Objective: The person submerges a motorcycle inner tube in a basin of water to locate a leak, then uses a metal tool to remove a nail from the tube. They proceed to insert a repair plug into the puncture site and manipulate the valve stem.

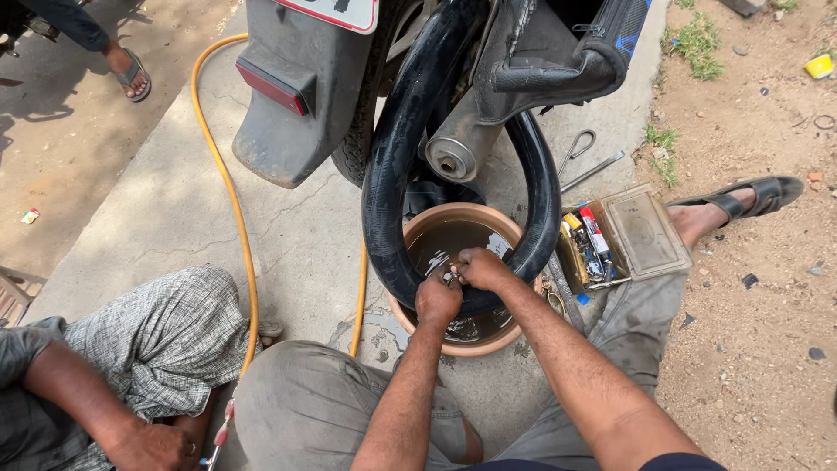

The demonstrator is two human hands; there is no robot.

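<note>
Here, black inner tube (384, 174) looped upright, both hands (438, 299) (481, 266) low.

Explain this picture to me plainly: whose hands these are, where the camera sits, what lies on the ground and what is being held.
There is one picture, taken by a camera worn on a person's head, looking down at their own two bare hands. The left hand and the right hand meet on a black rubber inner tube, gripping it where it dips into a round clay-coloured basin of dark water. Something small and metallic shows between the hands, too small to identify.

The tube loops up toward the rear of a motorcycle parked just ahead. To the right lies an open box of small repair items, with metal tools on the concrete behind it. A yellow hose runs along the ground on the left. Another person in a checked garment sits at lower left.
</note>
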